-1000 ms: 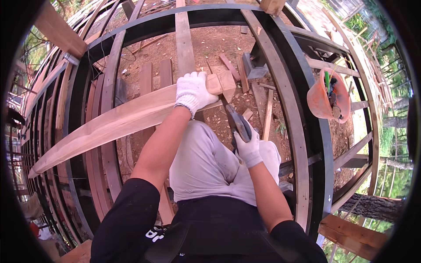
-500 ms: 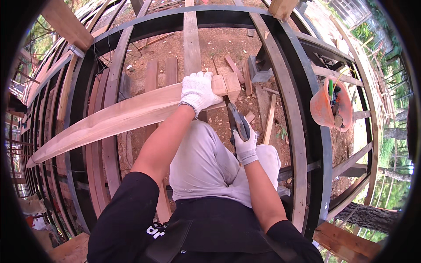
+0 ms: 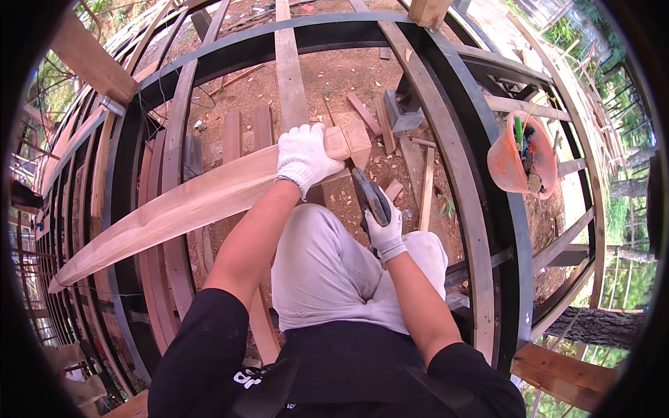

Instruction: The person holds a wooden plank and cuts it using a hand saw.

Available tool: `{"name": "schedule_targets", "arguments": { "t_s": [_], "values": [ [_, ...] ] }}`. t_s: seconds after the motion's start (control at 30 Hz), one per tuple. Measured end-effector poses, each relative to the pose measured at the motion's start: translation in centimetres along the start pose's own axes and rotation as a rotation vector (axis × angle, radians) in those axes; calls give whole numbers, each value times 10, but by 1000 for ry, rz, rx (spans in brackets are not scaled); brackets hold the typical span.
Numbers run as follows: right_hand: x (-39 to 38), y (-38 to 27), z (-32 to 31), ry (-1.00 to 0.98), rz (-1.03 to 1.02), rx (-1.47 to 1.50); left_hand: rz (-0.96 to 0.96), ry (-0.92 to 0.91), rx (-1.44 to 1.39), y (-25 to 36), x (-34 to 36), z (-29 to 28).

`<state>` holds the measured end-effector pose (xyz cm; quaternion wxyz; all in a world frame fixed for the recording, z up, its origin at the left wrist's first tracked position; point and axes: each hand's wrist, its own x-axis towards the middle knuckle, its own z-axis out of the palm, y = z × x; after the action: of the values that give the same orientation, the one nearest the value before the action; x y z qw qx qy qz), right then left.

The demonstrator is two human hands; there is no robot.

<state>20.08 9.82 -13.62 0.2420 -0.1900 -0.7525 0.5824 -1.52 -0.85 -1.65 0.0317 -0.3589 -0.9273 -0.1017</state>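
Note:
A long, pale wooden beam [image 3: 188, 198] curves from the far left to the middle, its squared end [image 3: 359, 143] at the right. My left hand [image 3: 304, 159], in a white knit glove, is closed over the beam just left of that end. My right hand [image 3: 385, 228], also gloved, grips the dark handle of a handsaw [image 3: 367, 195] on the near side of the beam. The saw's thin blade crosses the beam near its end, along a dark line right of my left hand. Part of the blade is hidden by the wood.
Dark steel beams [image 3: 456, 104] and wooden joists [image 3: 435, 115] form an open frame around me, with dirt and wood chips below. An orange bucket [image 3: 503, 164] of tools hangs at the right. Loose planks [image 3: 232, 132] lie beneath the beam.
The whole view has shifted slightly, so the beam sits a little lower and further left. Both hands keep their grips, and the saw stays at the same cut.

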Motion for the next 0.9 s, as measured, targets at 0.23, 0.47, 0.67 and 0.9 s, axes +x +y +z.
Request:
{"name": "schedule_targets", "arguments": {
  "t_s": [0.23,0.47,0.67,0.9],
  "values": [
    [-128,-93,-65,-62,147,-160,-25,-37,31,-1,3,-7],
    [-28,-45,-11,57,37,-283,8,20,55,11,6,5],
    [-26,-51,-4,34,104,-149,-28,-71,70,-1,4,5],
    [-127,-100,-70,-52,23,-212,-42,-21,87,1,5,-6]
  ]
}}
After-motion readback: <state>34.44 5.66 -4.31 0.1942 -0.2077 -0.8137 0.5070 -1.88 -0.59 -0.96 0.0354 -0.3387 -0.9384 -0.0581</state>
